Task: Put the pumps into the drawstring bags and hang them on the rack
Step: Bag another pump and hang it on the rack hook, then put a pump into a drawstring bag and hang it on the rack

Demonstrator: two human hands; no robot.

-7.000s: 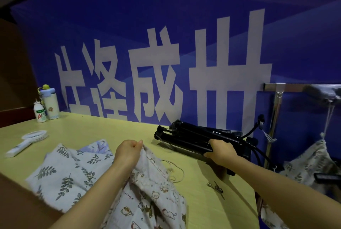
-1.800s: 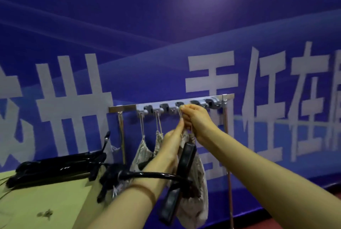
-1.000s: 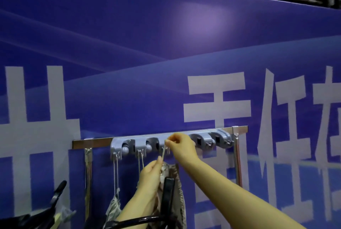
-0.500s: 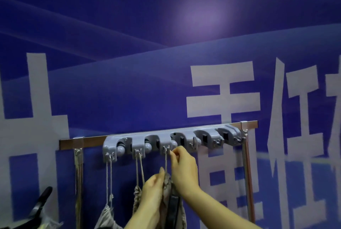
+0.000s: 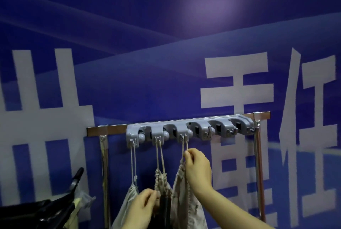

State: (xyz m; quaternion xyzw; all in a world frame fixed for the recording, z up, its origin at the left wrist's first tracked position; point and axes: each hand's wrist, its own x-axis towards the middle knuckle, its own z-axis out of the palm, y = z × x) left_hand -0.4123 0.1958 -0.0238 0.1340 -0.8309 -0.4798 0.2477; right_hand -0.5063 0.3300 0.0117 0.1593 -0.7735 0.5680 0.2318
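A grey hook rack (image 5: 188, 131) sits on a metal bar (image 5: 97, 130) before the blue banner. Three patterned drawstring bags hang from its left hooks by their cords: the first bag (image 5: 127, 203), the second bag (image 5: 162, 182) and the third bag (image 5: 186, 197). My right hand (image 5: 198, 168) pinches the third bag's cord (image 5: 184, 144) just below its hook. Lower down, my left hand (image 5: 143, 208) grips the bags' fabric beside a black pump part (image 5: 167, 210) that sticks out between them.
Two hooks at the rack's right end (image 5: 230, 131) hang free. The rack's metal legs (image 5: 258, 173) stand left and right. Black pumps (image 5: 42, 212) lie at the lower left on the table corner.
The third bag's cord now hangs on its hook. My right hand has slid down from the hook along the cord. My left hand has dropped lower on the bags.
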